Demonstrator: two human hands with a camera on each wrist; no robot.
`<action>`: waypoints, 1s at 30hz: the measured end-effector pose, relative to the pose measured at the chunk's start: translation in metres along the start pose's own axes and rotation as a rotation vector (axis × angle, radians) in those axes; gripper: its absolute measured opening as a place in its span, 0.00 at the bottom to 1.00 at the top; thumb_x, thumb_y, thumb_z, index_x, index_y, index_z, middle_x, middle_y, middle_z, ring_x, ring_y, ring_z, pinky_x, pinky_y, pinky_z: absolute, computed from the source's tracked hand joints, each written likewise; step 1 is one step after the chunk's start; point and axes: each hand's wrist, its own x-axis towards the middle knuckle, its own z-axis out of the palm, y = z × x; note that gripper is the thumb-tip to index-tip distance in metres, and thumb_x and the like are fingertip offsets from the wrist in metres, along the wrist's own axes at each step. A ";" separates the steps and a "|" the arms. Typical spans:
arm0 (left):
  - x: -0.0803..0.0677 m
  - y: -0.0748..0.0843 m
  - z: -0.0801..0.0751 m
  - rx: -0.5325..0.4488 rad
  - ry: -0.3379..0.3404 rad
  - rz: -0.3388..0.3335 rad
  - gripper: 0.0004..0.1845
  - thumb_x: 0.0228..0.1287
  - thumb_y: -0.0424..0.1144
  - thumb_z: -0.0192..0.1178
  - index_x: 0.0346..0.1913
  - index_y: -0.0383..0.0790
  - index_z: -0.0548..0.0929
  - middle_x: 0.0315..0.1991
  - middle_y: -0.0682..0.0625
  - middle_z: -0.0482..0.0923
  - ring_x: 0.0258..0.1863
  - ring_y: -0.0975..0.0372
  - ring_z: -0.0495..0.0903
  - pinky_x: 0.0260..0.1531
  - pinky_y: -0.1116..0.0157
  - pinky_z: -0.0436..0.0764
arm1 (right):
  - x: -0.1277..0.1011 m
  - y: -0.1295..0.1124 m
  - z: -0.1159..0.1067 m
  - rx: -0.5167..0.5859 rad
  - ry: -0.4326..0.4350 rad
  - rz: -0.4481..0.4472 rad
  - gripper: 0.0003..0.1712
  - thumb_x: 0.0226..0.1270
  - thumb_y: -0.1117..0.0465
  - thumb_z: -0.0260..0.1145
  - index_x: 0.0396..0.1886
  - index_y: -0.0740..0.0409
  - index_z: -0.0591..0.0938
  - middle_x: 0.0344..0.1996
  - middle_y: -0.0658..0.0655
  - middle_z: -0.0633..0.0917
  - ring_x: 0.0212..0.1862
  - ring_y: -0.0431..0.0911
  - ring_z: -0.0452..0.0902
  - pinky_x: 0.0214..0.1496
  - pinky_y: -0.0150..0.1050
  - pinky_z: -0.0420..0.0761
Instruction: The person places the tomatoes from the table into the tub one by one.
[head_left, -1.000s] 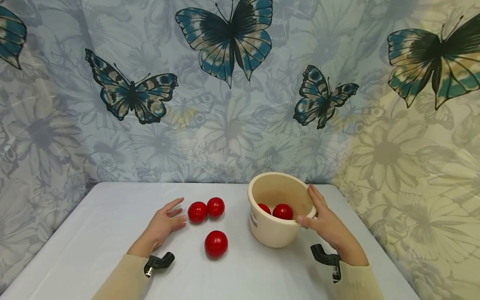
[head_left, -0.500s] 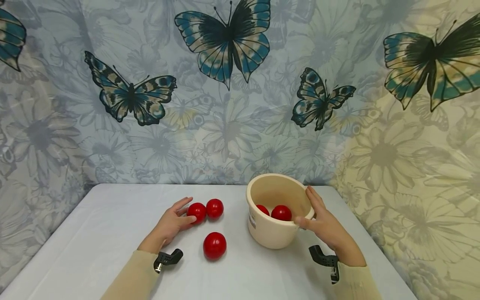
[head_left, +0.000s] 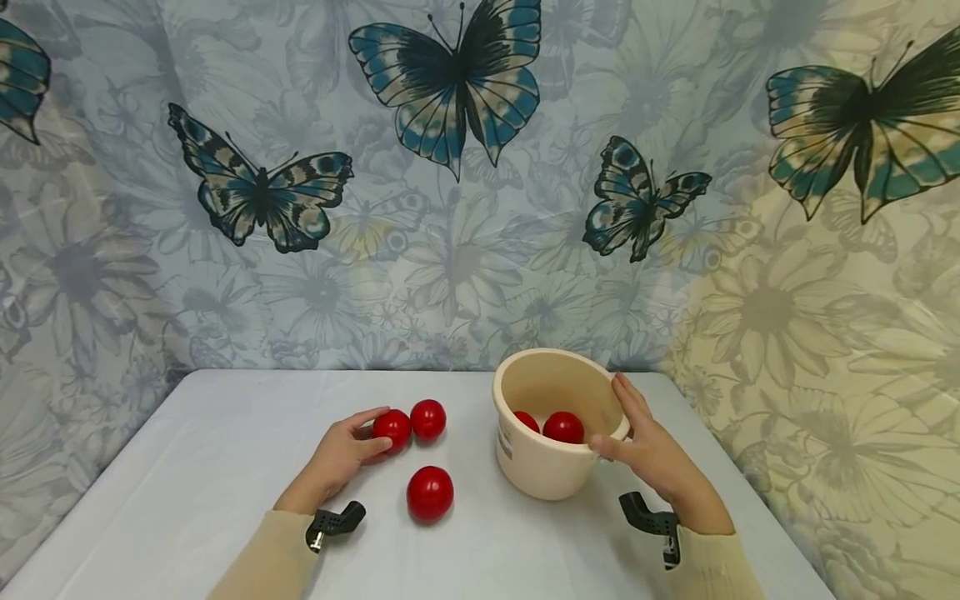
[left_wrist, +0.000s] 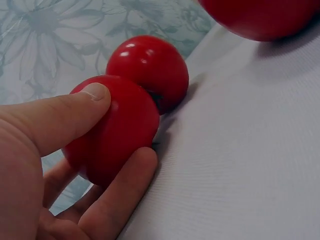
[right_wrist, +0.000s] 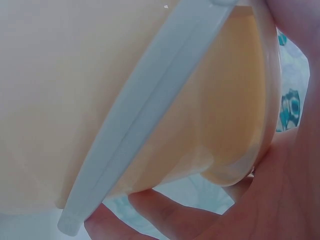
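On the white table (head_left: pixel 225 467), left hand (head_left: pixel 341 454) curled round a red ball (head_left: pixel 393 428) touching its twin (head_left: pixel 428 418), third ball (head_left: pixel 430 492) nearby, right hand (head_left: pixel 652 454) gripping the cream bucket (head_left: pixel 540 467) rim, two balls inside

The head view is evenly and softly lit, with a warm yellowish cast on the butterfly curtain (head_left: pixel 825 333) right of the cream bucket (head_left: pixel 547 467) and a cooler grey-blue tone left of it. Shadows on the white table (head_left: pixel 187 467) are faint and short, lying close under the bucket. The picture bends near its edges. Focus there is sharp. The left wrist view is darker, with small glints on the red balls (left_wrist: pixel 120 130). The right wrist view is bright, washed-out and blurred.
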 end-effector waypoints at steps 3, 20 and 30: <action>0.001 0.001 -0.004 -0.100 -0.031 -0.020 0.33 0.61 0.26 0.69 0.70 0.33 0.72 0.61 0.31 0.71 0.51 0.48 0.80 0.46 0.52 0.84 | -0.001 -0.001 -0.001 0.004 -0.004 -0.005 0.61 0.64 0.50 0.73 0.80 0.61 0.40 0.79 0.60 0.36 0.76 0.66 0.33 0.67 0.72 0.54; -0.001 0.001 -0.022 -0.439 0.080 -0.093 0.34 0.73 0.32 0.58 0.78 0.39 0.58 0.68 0.41 0.60 0.49 0.57 0.81 0.50 0.56 0.82 | -0.003 -0.004 -0.002 0.019 -0.019 -0.002 0.61 0.65 0.52 0.72 0.80 0.59 0.39 0.79 0.59 0.35 0.76 0.65 0.31 0.67 0.72 0.54; -0.003 0.008 -0.028 -0.574 0.104 -0.126 0.35 0.74 0.32 0.57 0.79 0.42 0.55 0.69 0.44 0.59 0.51 0.55 0.81 0.54 0.58 0.80 | 0.000 -0.002 -0.002 0.013 -0.020 0.001 0.61 0.65 0.52 0.72 0.80 0.60 0.39 0.79 0.59 0.35 0.76 0.64 0.30 0.67 0.73 0.51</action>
